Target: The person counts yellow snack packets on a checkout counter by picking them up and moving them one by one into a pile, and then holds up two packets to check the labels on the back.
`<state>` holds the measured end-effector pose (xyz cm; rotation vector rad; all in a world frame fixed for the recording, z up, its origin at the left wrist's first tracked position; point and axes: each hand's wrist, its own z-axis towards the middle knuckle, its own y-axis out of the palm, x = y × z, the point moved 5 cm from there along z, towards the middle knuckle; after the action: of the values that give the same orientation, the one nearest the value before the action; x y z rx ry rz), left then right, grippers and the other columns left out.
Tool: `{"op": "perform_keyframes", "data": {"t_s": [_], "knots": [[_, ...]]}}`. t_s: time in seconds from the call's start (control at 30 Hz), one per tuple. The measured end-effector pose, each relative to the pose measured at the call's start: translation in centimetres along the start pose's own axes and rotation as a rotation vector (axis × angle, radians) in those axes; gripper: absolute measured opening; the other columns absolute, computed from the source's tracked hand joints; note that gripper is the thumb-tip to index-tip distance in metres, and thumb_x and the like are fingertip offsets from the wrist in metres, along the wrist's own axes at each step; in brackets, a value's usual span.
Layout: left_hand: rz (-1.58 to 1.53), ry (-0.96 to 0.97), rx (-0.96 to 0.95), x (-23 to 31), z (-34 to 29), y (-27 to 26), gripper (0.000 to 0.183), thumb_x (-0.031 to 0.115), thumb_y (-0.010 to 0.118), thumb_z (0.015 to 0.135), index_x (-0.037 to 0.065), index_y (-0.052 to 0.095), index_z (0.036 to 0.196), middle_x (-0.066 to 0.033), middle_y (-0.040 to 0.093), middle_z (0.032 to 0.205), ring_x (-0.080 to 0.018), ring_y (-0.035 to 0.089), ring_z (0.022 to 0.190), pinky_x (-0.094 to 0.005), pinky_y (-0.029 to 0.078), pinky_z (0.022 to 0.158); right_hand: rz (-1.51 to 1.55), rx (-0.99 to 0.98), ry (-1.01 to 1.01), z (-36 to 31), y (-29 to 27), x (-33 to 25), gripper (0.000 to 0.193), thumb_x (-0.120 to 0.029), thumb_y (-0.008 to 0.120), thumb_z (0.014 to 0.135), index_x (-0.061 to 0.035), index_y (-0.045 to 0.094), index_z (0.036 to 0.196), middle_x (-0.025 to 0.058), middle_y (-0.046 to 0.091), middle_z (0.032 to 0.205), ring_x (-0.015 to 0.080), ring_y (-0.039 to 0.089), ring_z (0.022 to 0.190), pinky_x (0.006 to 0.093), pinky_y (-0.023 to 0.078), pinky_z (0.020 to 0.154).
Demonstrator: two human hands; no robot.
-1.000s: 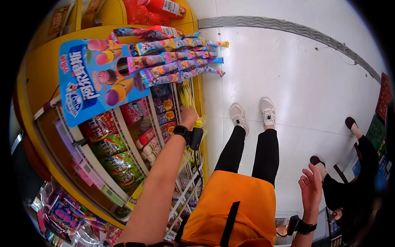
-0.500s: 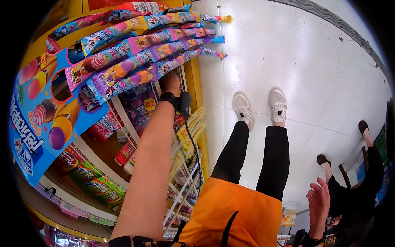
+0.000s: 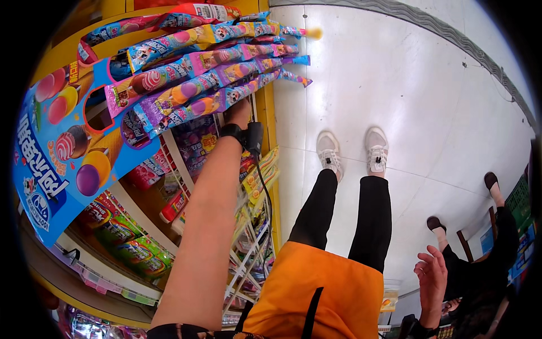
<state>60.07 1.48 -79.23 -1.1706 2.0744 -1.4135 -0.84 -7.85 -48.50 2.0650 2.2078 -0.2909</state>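
My left arm stretches up into the candy shelving, and my left hand is behind the lowest of several hanging strips of wrapped lollipops. Those strips hide its fingers, so what they touch does not show. A blue cardboard display box with pictures of lollipops and cones stands left of the strips. Purple candy packs lie on the shelf beside my wrist. At the lower right my right hand is raised, open, with loosely bent fingers and nothing in it.
Red and green candy bags fill a lower shelf. Yellow packets and a white wire rack stand between my arm and my legs. Pale tiled floor lies to the right. Another person in dark clothes is at the far right.
The view has shifted slightly, so the display box and strips appear a little farther right. My left hand remains behind the strips; my right hand stays raised at the lower right.
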Motion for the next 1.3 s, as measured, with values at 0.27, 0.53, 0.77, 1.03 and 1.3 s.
{"op": "perform_keyframes", "data": {"t_s": [0.27, 0.53, 0.77, 1.03, 1.3], "knots": [[-0.286, -0.293, 0.029, 8.4, -13.2, -2.1, 0.071, 0.005, 0.056, 0.083, -0.004, 0.021, 0.145, -0.0281, 0.032, 0.144, -0.0440, 0.030, 0.134, -0.0458, 0.025, 0.113, -0.070, -0.116, -0.113, -5.2, 1.1, -4.2, 0.032, -0.020, 0.055, 0.097, -0.0021, 0.054, 0.124, 0.0095, 0.067, 0.103, 0.0124, 0.062, 0.080, 0.0250, 0.050, 0.075], [-0.854, -0.282, -0.286, 10.4, -36.4, -15.0, 0.043, 0.011, 0.056, 0.094, 0.007, 0.042, 0.135, -0.0099, 0.065, 0.109, -0.0153, 0.060, 0.098, -0.0291, 0.047, 0.087, -0.247, -0.266, -0.220, -12.0, 3.0, -9.9, 0.032, -0.020, 0.055, 0.097, -0.0035, 0.054, 0.124, 0.0081, 0.066, 0.103, 0.0112, 0.061, 0.083, 0.0244, 0.048, 0.078], [-0.970, -0.380, -0.299, 10.7, -54.0, -29.2, 0.030, 0.019, 0.050, 0.098, 0.005, 0.054, 0.125, -0.0097, 0.064, 0.110, -0.0190, 0.061, 0.105, -0.0327, 0.047, 0.091, -0.689, -0.612, -0.351, -22.7, 11.0, -12.8, 0.035, -0.022, 0.057, 0.095, -0.0015, 0.055, 0.123, 0.0095, 0.063, 0.108, 0.0122, 0.061, 0.085, 0.0260, 0.049, 0.079], [-1.215, -0.512, 0.303, 2.3, -71.2, -32.9, 0.028, 0.021, 0.053, 0.094, 0.004, 0.060, 0.116, -0.0119, 0.067, 0.103, -0.0239, 0.064, 0.097, -0.0336, 0.049, 0.086, -1.205, -1.044, -0.494, -32.8, 20.3, -4.4, 0.035, -0.024, 0.057, 0.096, -0.0025, 0.055, 0.123, 0.0094, 0.062, 0.108, 0.0135, 0.058, 0.087, 0.0275, 0.049, 0.079], [-1.555, -0.859, 0.721, -6.5, -95.3, -29.5, 0.025, 0.018, 0.055, 0.095, 0.007, 0.061, 0.117, -0.0049, 0.067, 0.104, -0.0129, 0.064, 0.091, -0.0272, 0.051, 0.078, -1.739, -1.527, -0.303, -46.4, 23.1, 18.4, 0.036, -0.012, 0.061, 0.092, -0.0006, 0.054, 0.126, 0.0104, 0.061, 0.117, 0.0151, 0.061, 0.098, 0.0281, 0.048, 0.089]]}}
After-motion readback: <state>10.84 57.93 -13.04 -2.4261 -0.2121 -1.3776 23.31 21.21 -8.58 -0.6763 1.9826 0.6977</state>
